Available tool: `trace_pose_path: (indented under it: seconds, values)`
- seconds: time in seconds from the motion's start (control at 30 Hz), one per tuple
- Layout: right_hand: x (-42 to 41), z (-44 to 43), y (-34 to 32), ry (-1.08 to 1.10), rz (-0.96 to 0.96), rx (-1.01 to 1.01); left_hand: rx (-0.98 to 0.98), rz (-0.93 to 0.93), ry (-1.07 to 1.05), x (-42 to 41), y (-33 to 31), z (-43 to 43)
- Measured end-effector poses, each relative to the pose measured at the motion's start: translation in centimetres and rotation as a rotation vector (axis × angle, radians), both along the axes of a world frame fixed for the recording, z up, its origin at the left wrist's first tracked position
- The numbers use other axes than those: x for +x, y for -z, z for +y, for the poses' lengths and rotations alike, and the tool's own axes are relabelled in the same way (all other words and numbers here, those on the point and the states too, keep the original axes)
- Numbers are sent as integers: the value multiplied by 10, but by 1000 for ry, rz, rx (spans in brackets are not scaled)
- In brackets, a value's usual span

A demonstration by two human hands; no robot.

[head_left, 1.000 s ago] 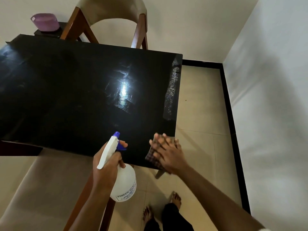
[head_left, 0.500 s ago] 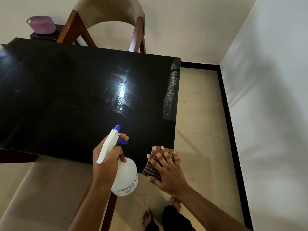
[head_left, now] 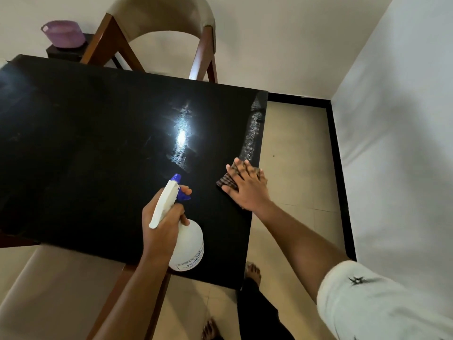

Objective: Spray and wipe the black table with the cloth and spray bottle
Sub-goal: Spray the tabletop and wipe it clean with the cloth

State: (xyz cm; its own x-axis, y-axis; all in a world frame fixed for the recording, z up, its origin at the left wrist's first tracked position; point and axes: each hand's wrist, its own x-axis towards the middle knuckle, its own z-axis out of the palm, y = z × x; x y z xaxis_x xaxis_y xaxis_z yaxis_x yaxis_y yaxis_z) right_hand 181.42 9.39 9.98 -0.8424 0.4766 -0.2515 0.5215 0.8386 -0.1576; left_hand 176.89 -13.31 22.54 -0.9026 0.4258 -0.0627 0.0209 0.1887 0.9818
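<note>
My left hand (head_left: 163, 225) grips the spray bottle (head_left: 190, 246) by its neck, one finger on the trigger and the nozzle aimed across the black surface (head_left: 85, 155), ready, I judge, to wet another patch. My right hand (head_left: 247, 191) lies flat, fingers spread, pressing the checked cloth (head_left: 227, 180) down near the right edge, just below a wet streak (head_left: 252, 133).

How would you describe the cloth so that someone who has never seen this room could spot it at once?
Find the big black table and follow its right edge toward the person. There the right hand presses flat on a small cloth. It is the only checked thing there, unlike the plain white spray bottle held in the left hand.
</note>
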Motion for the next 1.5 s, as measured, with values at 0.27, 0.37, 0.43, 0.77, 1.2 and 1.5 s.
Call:
trace_pose_path:
  seconds: [0.27, 0.37, 0.43, 0.77, 1.2, 1.5]
  values:
    - [68, -62, 17, -268, 199, -11, -59, -21, -21, -24, 2, 44]
    - [51, -35, 17, -313, 202, -35, -71, -54, -37, -33, -1, 59]
    - [26, -5, 17, -265, 186, -24, -80, -74, -45, -38, -3, 68]
    - [-58, 90, 6, -24, 76, -23, -118, -90, -59, -43, -5, 100]
    - [-68, 121, 12, -122, 122, -22, -90, -148, -107, -56, -2, 133]
    - [-91, 146, 5, -54, 103, -33, 25, -23, -177, -55, 1, 163]
